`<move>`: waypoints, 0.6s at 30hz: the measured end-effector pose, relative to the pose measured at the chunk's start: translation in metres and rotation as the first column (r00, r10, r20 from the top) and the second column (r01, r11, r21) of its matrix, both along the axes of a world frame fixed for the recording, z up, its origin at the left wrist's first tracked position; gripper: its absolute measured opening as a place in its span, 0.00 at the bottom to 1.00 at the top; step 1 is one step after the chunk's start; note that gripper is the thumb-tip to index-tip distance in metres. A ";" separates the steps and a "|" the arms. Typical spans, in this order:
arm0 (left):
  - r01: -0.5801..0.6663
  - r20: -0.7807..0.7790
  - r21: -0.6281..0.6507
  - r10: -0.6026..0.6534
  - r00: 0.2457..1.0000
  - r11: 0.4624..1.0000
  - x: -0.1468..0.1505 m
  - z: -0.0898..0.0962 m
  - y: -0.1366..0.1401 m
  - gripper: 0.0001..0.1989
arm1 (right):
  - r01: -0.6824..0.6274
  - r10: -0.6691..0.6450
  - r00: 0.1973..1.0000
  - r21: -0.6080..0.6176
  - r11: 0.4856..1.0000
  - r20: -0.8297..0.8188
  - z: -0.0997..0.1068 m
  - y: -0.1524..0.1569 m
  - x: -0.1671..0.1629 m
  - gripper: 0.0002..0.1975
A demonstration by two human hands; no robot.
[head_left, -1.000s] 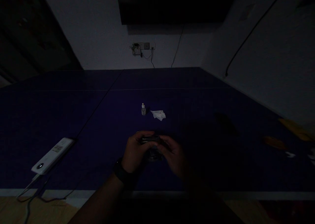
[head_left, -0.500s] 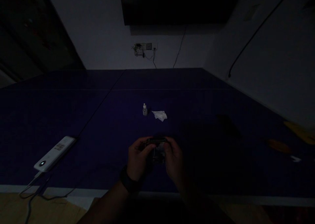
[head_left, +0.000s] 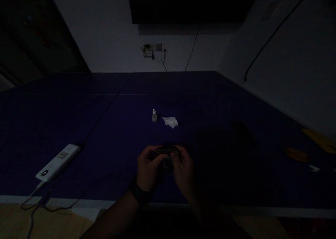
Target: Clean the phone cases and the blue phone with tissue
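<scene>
Both of my hands meet over the near part of the dark blue surface. My left hand point(head_left: 148, 167), with a dark band on its wrist, is closed on the left end of a small dark object with a glossy edge point(head_left: 167, 150). On the other end my right hand point(head_left: 183, 169) is closed too. Both thumbs press on its near side, where a darker, shiny part hangs between the hands. The dim light hides what kind of thing it is. Beyond the hands stand a small dropper bottle point(head_left: 154, 117) with a white top and a crumpled white tissue point(head_left: 170, 122).
A white power bank point(head_left: 58, 162) with cables lies at the left. Toward the right are a dark flat item point(head_left: 243, 132), an orange-brown object point(head_left: 297, 155) and a yellow one point(head_left: 319, 140). A wall socket point(head_left: 154, 47) and a dark screen point(head_left: 194, 4) are at the back.
My right thumb has shifted left along the dark object, closer to the left thumb. The object appears tilted differently, with less of its shiny face showing.
</scene>
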State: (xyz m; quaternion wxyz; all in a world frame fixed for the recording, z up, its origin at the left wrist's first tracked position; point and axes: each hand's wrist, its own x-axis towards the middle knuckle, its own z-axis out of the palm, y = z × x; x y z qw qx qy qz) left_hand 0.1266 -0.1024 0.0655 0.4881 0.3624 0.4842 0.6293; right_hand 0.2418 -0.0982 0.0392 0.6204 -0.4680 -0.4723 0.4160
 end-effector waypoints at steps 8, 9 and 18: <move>0.012 0.020 -0.001 -0.012 1.000 1.000 -0.001 0.004 -0.002 0.14 | 0.005 -0.004 0.999 -0.011 1.000 0.034 0.006 0.001 0.002 0.12; 0.013 0.028 0.000 -0.013 1.000 1.000 -0.001 0.004 -0.002 0.15 | 0.009 -0.009 0.999 -0.006 1.000 0.034 0.007 0.001 0.002 0.12; 0.009 -0.038 0.042 -0.008 0.999 0.999 -0.001 0.006 -0.005 0.13 | 0.007 -0.012 0.995 0.056 0.998 0.099 0.006 -0.003 0.001 0.12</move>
